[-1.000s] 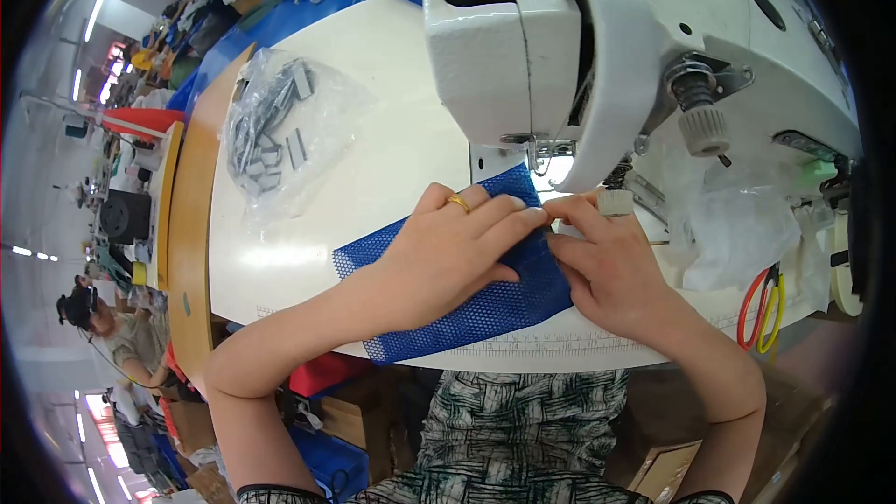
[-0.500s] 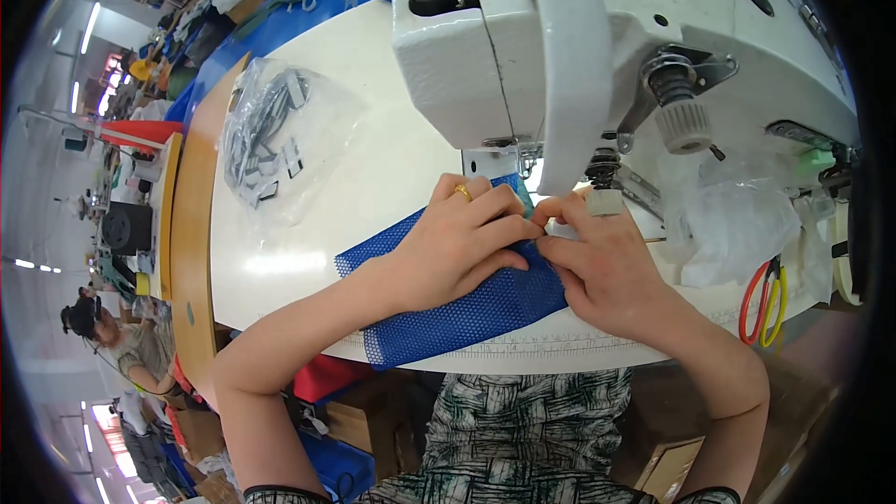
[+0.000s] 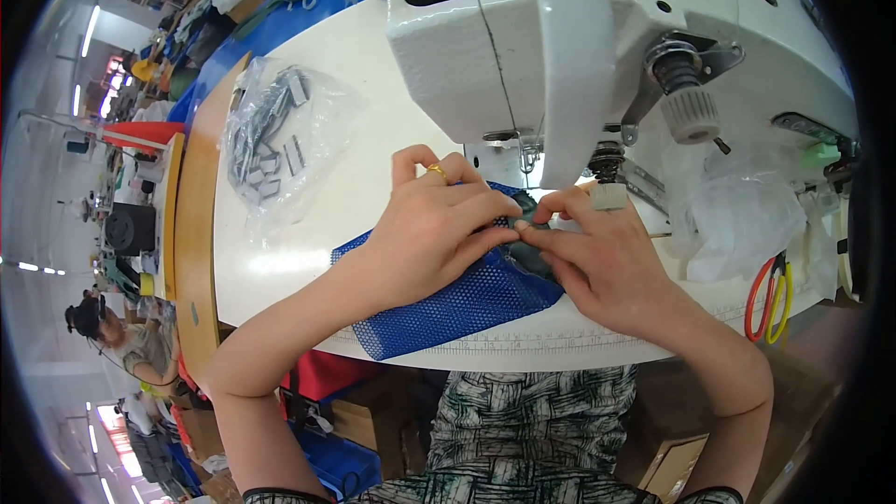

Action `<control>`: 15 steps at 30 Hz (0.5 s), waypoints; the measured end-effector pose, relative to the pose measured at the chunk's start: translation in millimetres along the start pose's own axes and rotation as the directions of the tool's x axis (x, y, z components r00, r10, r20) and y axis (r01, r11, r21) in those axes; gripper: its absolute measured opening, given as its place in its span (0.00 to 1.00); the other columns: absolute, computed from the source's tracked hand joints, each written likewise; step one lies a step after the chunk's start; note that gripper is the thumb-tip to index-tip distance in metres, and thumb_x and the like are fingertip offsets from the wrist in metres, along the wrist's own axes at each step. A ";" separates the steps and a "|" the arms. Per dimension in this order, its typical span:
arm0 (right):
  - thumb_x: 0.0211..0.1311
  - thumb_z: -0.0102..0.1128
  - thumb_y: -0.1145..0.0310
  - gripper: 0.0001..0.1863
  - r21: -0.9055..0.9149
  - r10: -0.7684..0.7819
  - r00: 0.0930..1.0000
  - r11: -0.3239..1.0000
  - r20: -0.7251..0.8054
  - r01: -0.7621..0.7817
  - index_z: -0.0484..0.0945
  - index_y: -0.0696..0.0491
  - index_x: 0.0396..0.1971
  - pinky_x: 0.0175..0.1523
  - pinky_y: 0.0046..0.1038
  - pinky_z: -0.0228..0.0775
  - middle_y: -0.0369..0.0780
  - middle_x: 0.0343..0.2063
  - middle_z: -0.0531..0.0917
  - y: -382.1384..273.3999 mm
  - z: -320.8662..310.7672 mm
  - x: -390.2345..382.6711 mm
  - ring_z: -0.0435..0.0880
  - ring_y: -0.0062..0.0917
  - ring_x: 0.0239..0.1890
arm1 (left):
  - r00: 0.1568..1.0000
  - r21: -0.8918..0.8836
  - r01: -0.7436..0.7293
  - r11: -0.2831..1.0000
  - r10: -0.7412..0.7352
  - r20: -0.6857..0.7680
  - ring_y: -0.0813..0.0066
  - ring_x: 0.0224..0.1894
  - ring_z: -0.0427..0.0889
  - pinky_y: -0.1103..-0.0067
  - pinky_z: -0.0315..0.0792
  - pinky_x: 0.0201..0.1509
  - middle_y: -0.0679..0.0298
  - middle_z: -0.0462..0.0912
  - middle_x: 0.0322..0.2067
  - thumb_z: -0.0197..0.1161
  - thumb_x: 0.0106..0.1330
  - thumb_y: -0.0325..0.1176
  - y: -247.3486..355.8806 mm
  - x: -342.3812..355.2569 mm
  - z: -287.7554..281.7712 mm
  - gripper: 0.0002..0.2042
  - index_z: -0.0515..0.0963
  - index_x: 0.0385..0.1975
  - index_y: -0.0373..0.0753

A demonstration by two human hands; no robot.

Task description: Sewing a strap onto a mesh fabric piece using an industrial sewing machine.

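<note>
A piece of blue mesh fabric (image 3: 448, 308) lies slantwise on the white sewing table, just in front of the sewing machine (image 3: 457, 65). Along its right end shows a dark green strip of cloth (image 3: 530, 250). My left hand (image 3: 439, 224), with a ring on one finger, pinches the edge where mesh and green cloth meet. Against it, thumb near thumb, my right hand (image 3: 597, 252) pinches the same edge. The needle and presser foot (image 3: 530, 154) stand just beyond my fingers, and the fabric edge is apart from them. My fingers partly cover the seam.
A clear plastic bag of grey pieces (image 3: 271, 135) lies at the left of the table. Red and yellow scissors (image 3: 769, 299) rest at the right edge, near a crumpled clear plastic bag (image 3: 742, 224). Another person (image 3: 126, 341) sits far left.
My left hand has drawn back from the needle area, and its fingers have bent up. The fabric edge has turned to show more dark green cloth. My right hand stays close by.
</note>
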State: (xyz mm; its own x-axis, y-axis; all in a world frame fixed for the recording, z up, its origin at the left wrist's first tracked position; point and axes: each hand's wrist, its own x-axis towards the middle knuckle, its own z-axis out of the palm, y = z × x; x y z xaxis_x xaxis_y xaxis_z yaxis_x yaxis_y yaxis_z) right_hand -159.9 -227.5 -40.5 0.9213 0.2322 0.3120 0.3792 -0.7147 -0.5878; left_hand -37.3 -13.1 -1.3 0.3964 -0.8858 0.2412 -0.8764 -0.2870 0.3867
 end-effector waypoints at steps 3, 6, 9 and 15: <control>0.56 0.66 0.75 0.18 -0.003 -0.005 1.000 1.000 0.004 0.005 0.86 0.52 0.48 0.50 0.38 0.65 0.36 0.48 0.81 0.0 0.5 0.1 0.75 0.35 0.51 | 0.998 -0.010 -0.058 0.998 0.058 0.028 0.66 0.44 0.81 0.66 0.61 0.57 0.68 0.85 0.38 0.72 0.61 0.31 -1.9 6.3 1.9 0.04 0.86 0.34 0.44; 0.55 0.68 0.74 0.16 0.020 -0.005 1.000 1.000 -0.013 0.005 0.86 0.51 0.46 0.49 0.37 0.66 0.35 0.45 0.82 3.7 3.6 0.0 0.76 0.35 0.49 | 0.996 -0.124 -0.057 0.991 0.066 0.066 0.62 0.45 0.81 0.65 0.67 0.54 0.66 0.86 0.43 0.73 0.59 0.27 -12.7 10.5 7.1 0.07 0.87 0.36 0.42; 0.55 0.71 0.70 0.11 0.087 -0.016 0.996 0.996 -0.093 0.024 0.86 0.50 0.39 0.44 0.35 0.68 0.34 0.41 0.82 5.8 7.8 0.3 0.79 0.33 0.43 | 0.995 -0.252 -0.034 0.967 0.056 0.080 0.60 0.47 0.81 0.66 0.71 0.52 0.64 0.85 0.44 0.73 0.58 0.25 -19.9 9.6 12.5 0.07 0.87 0.35 0.40; 0.53 0.76 0.59 0.13 0.051 0.158 0.987 0.986 0.017 -0.159 0.79 0.48 0.25 0.35 0.35 0.71 0.33 0.31 0.81 -11.7 -2.4 14.3 0.81 0.32 0.31 | 0.998 -0.293 -0.053 0.955 0.064 0.029 0.58 0.49 0.82 0.66 0.76 0.50 0.62 0.86 0.42 0.73 0.58 0.24 -24.2 6.9 19.0 0.07 0.87 0.35 0.39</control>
State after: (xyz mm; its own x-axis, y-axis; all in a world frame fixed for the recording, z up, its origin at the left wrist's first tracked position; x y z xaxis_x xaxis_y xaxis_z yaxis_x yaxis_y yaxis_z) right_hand -151.3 -217.5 -27.4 0.9711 0.1275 0.2019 0.2317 -0.7077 -0.6674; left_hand -18.6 -19.3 -25.9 0.3313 -0.9127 0.2391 -0.7775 -0.1206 0.6172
